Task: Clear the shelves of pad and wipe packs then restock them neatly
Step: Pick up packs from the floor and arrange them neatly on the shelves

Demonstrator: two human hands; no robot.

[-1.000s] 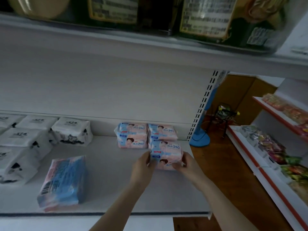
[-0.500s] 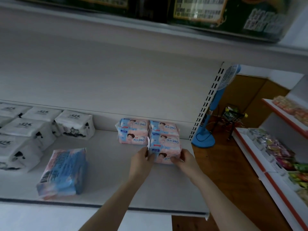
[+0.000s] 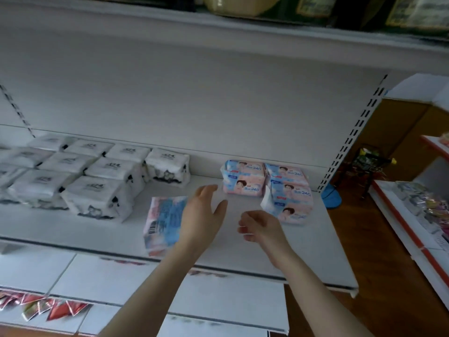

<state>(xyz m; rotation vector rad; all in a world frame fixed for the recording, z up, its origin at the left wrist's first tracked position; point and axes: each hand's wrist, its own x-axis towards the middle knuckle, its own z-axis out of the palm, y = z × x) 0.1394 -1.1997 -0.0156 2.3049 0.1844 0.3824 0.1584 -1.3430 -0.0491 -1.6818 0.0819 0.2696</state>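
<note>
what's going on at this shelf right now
A person is restocking a white shop shelf. Both hands hold nothing: the left hand hovers, fingers spread, beside a blue-and-pink pack lying near the front edge, and the right hand is loosely curled in front of the pink wipe packs stacked at the right. White packs sit in rows on the left.

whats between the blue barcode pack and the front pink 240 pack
In the head view, only the left hand and right hand, both empty, above bare shelf.

A white back panel [image 3: 194, 93] fills the upper frame, dimly lit. At right lie a brown wood floor [image 3: 364, 239], a blue fan base [image 3: 331, 200] and a red-edged rack [image 3: 398, 216].
</note>
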